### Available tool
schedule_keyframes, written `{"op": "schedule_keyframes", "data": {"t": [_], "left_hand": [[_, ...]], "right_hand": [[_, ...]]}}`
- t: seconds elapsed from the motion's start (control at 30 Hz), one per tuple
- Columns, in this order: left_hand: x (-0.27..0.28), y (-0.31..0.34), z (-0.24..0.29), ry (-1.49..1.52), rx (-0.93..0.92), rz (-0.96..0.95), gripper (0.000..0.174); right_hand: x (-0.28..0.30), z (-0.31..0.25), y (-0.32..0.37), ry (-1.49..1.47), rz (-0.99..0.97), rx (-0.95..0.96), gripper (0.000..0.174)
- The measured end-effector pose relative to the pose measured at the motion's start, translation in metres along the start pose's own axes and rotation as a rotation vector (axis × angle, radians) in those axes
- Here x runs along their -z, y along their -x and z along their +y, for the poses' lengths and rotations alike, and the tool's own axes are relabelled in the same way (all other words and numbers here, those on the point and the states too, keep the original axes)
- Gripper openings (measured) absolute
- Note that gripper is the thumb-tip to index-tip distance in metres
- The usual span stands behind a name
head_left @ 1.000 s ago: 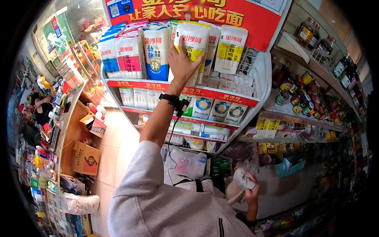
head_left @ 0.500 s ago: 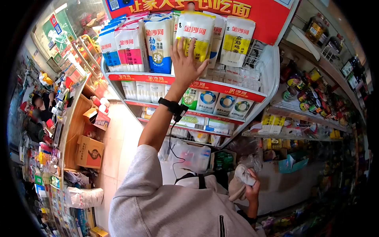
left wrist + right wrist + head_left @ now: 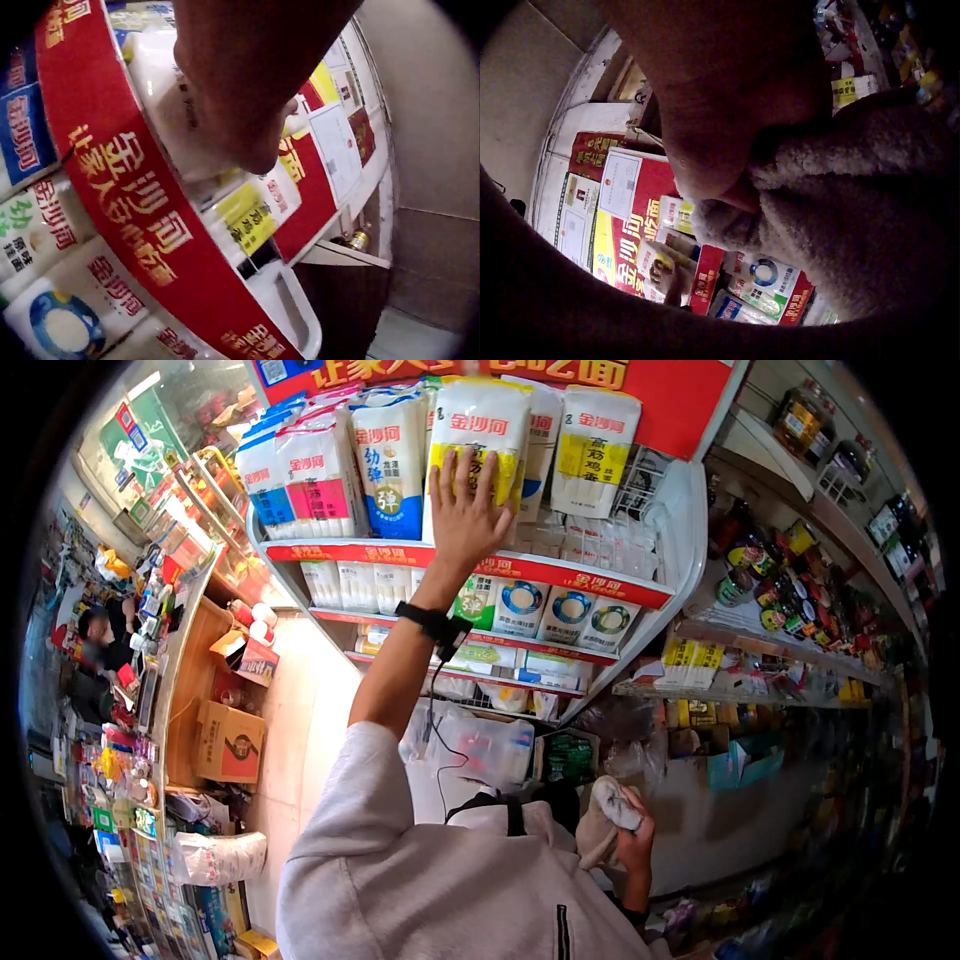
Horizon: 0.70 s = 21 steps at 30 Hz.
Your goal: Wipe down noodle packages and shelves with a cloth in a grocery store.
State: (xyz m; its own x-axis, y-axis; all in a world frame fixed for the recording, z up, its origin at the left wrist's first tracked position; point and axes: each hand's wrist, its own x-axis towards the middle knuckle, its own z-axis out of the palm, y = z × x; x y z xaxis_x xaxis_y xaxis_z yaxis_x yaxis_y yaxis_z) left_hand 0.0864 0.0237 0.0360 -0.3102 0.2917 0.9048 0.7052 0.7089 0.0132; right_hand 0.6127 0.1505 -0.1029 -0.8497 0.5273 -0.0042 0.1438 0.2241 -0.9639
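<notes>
My left hand (image 3: 465,520) lies against the front of a white and yellow noodle pack (image 3: 480,412) on the top rack, fingers straight and spread over its yellow band. In the left wrist view the same hand (image 3: 232,90) is dark and covers much of that pack. Beside it stand a blue and white noodle pack (image 3: 390,435) and another yellow-banded pack (image 3: 596,425). Low on the right, my right hand (image 3: 634,842) grips a bunched, fluffy greyish cloth (image 3: 597,833). The cloth's pile (image 3: 840,195) fills much of the right wrist view.
The noodle rack's red-edged shelf (image 3: 600,588) carries more packs below. Jars and bottles fill side shelves (image 3: 790,685) at right. A cardboard box (image 3: 228,743) stands by the left counter, where a person (image 3: 110,645) is visible. A clear plastic bin (image 3: 485,745) sits beneath the rack.
My left hand has slid down the noodle pack's front, from the red lettering to the yellow band. The right hand keeps its hold on the cloth. The head view has shifted slightly.
</notes>
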Motion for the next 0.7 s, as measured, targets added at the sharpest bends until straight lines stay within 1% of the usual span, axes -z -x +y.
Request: {"op": "schedule_keyframes", "data": {"t": [0.03, 0.07, 0.17, 0.23, 0.27, 0.33, 0.37, 0.4, 0.47, 0.5, 0.53, 0.57, 0.6, 0.63, 0.67, 0.7], "left_hand": [[0.010, -0.003, 0.007, 0.055, 0.032, -0.012, 0.075], [0.016, -0.007, 0.020, 0.071, 0.061, 0.023, 0.069], [0.020, -0.016, 0.047, 0.094, -0.002, 0.057, 0.065], [0.010, -0.025, 0.067, 0.342, -0.081, -0.136, 0.062], [0.001, -0.028, 0.079, 0.343, -0.082, -0.139, 0.062], [-0.037, -0.036, 0.097, 0.605, 0.143, -0.206, 0.060], [-0.065, -0.039, 0.100, 0.678, 0.224, -0.208, 0.068], [-0.085, -0.048, 0.099, 0.676, 0.221, -0.204, 0.068], [-0.111, -0.063, 0.104, 0.728, 0.566, -0.415, 0.076], [-0.116, -0.066, 0.109, 0.730, 0.577, -0.308, 0.083], [-0.131, -0.065, 0.114, 0.731, 0.571, -0.308, 0.083], [-0.146, -0.064, 0.118, 0.580, 0.555, -0.159, 0.084], [-0.170, -0.060, 0.117, 0.427, 0.532, -0.012, 0.085], [-0.205, -0.057, 0.108, 0.626, 0.648, -0.038, 0.086], [-0.196, -0.061, 0.115, 0.679, 0.707, -0.004, 0.084], [-0.177, -0.061, 0.111, 0.628, 0.732, -0.025, 0.084]], "right_hand": [[0.000, -0.002, -0.001, -0.043, -0.021, -0.003, 0.043], [0.003, 0.000, -0.001, -0.048, -0.007, -0.002, 0.043], [0.013, 0.006, -0.004, -0.024, -0.013, -0.027, 0.042], [0.020, 0.001, -0.011, 0.022, -0.035, 0.025, 0.042], [0.025, -0.003, -0.013, 0.021, -0.035, 0.023, 0.042], [0.035, -0.009, -0.016, 0.072, -0.001, -0.003, 0.043], [0.041, -0.010, -0.017, 0.071, -0.001, -0.004, 0.043], [0.049, -0.009, -0.020, 0.090, 0.010, 0.009, 0.042], [0.068, 0.000, -0.025, 0.109, 0.024, 0.028, 0.042], [0.077, 0.012, -0.027, 0.095, 0.053, 0.019, 0.043], [0.088, 0.022, -0.027, 0.080, 0.080, 0.007, 0.044], [0.099, 0.031, -0.027, 0.077, 0.083, 0.009, 0.044], [0.110, 0.039, -0.027, 0.070, 0.136, 0.015, 0.043], [0.125, 0.047, -0.032, 0.054, 0.190, 0.023, 0.042], [0.137, 0.050, -0.034, 0.046, 0.191, 0.023, 0.042], [0.139, 0.049, -0.033, 0.052, 0.206, 0.050, 0.041]]}}
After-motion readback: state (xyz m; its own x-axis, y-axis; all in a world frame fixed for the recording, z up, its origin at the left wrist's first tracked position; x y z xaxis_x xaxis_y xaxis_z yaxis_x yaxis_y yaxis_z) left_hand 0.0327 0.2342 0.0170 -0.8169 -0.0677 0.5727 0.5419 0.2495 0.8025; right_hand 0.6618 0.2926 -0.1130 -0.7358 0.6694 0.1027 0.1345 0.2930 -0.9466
